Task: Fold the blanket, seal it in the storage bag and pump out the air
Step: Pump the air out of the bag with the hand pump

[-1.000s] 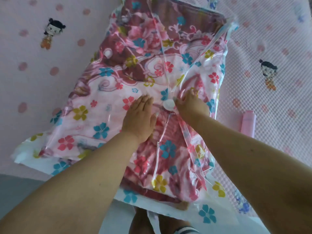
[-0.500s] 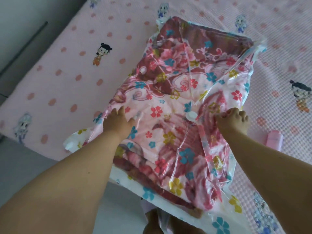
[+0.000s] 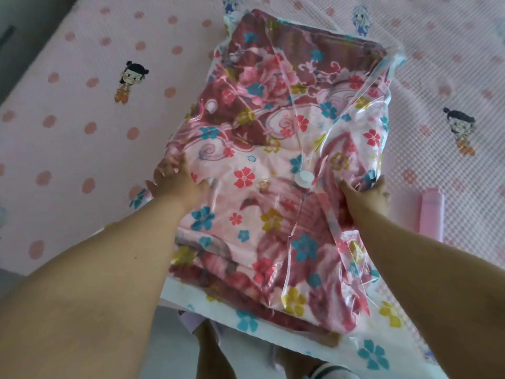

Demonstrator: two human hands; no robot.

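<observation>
- The blanket (image 3: 273,165), folded, sits inside the clear flower-printed storage bag (image 3: 379,313). The bag lies on the bed (image 3: 82,110) at its near edge, with the bag's near end overhanging that edge.
- The white round valve (image 3: 304,179) sits on the bag's top face, between the two hands.
- Step in hand, as judged: folding and bagging are done; the bag is being gripped by both long sides, apparently to shift or square it before pumping. Whether the closure is fully sealed cannot be determined.
- Next move calls for the bag lying flat, the valve facing up and reachable, and the pink pump (image 3: 431,214) brought onto the valve. The pump lies just beside the bag's right side.
- Left hand (image 3: 177,184): on the bag's left side, fingers spread and curled into the plastic and bulk.
- Right hand (image 3: 366,195): on the bag's right side, fingers wrapped round the edge, fingertips partly hidden.
- Both forearms reach forward from the near edge.
</observation>
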